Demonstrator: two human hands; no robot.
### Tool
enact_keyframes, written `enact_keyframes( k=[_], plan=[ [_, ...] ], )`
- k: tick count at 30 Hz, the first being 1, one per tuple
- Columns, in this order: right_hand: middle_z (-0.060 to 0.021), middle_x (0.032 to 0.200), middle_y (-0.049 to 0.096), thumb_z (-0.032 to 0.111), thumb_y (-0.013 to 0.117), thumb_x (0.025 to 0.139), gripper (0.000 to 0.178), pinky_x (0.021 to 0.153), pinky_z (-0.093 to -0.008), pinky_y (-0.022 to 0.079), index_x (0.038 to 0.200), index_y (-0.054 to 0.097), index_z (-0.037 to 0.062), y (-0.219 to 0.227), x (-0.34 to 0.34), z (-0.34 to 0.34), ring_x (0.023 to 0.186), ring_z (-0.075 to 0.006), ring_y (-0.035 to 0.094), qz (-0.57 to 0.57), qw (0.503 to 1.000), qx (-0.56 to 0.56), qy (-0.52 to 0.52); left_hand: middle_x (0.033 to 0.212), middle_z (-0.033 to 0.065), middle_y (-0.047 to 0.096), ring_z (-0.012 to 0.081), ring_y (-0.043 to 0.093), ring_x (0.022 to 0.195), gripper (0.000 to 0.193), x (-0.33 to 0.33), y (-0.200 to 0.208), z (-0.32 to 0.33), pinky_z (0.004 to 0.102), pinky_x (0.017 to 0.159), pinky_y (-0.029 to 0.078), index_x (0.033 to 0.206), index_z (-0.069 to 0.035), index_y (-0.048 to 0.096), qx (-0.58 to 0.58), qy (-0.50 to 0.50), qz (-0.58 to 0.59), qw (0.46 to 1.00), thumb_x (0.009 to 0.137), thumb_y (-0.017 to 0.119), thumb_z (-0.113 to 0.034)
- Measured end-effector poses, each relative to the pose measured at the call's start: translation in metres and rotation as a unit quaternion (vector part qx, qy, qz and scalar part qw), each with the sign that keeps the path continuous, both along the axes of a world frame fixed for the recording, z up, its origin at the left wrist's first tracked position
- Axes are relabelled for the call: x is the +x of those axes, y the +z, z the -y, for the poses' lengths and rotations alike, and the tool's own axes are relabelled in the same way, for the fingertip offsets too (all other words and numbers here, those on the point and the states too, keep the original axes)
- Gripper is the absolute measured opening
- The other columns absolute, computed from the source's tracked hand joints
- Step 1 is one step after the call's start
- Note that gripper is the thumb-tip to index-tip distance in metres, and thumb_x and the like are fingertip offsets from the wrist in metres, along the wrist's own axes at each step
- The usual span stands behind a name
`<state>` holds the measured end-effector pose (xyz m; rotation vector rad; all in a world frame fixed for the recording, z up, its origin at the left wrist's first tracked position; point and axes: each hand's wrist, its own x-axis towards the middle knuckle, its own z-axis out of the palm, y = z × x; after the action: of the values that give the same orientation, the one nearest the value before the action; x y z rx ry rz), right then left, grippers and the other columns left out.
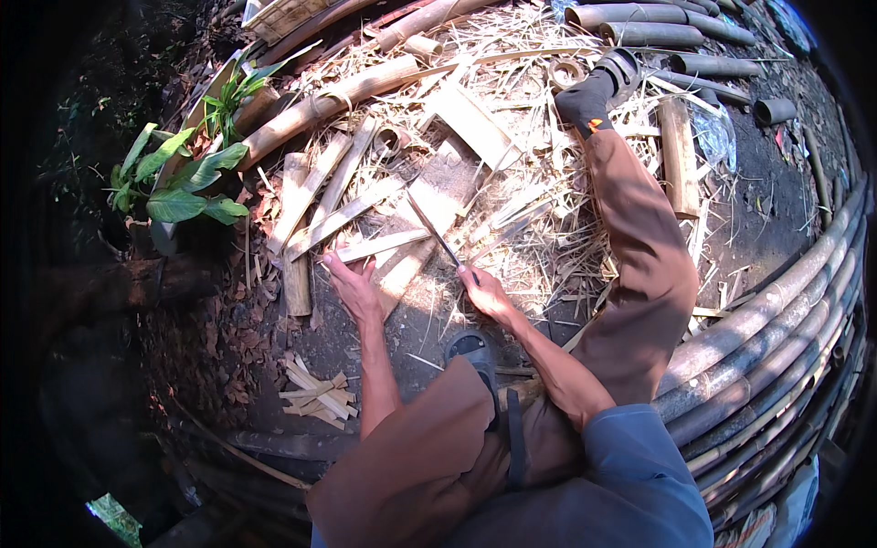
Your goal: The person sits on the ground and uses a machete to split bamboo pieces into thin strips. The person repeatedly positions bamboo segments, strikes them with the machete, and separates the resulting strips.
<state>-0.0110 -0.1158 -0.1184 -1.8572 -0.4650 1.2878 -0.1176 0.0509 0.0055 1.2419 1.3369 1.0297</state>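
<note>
Blue cloth shirt (630,466), bottom. Right hand (484,292) clamps dark-bladed knife (433,226); left hand (359,292) at pale bamboo strip (388,245), grip unclear. Lower-left pale slat pile (320,395) likely done; strip pending.

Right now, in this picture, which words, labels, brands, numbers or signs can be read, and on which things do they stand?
None can be read.
Knife in the right hand: no text visible.
Dark sock: orange mark, too small to make out.
Pale package, lower right edge: any print is too blurred.
</note>
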Motion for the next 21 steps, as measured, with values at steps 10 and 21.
enact_keyframes(
  k=[10,21],
  plan=[
    [-0.0170,0.081,0.069,0.038,0.065,0.082,0.037,0.069,-0.0471,0.052,0.109,0.060,0.0128,0.085,0.044,0.000,0.078,-0.0370,0.068,0.262,0.962,0.071,0.010,0.086,0.0050,0.057,0.0099,0.051,0.061,0.020,0.010,-0.037,-0.012,0.0242,0.053,0.044,0.115,-0.004,0.043,-0.135,-0.193,0.192,0.953,0.098,0.050,-0.011],
    [-0.0107,0.065,0.064,0.026,0.074,0.074,0.029,0.055,-0.0418,0.050,0.090,0.059,0.0063,0.103,0.089,-0.035,0.058,-0.0283,0.065,0.483,0.828,0.135,0.253,0.074,0.0006,0.047,0.0038,0.038,0.051,0.050,-0.028,0.062,0.072,0.0181,0.043,0.034,0.142,-0.008,0.035,-0.323,-0.282,0.093,0.899,0.096,0.055,-0.011]
  ],
)
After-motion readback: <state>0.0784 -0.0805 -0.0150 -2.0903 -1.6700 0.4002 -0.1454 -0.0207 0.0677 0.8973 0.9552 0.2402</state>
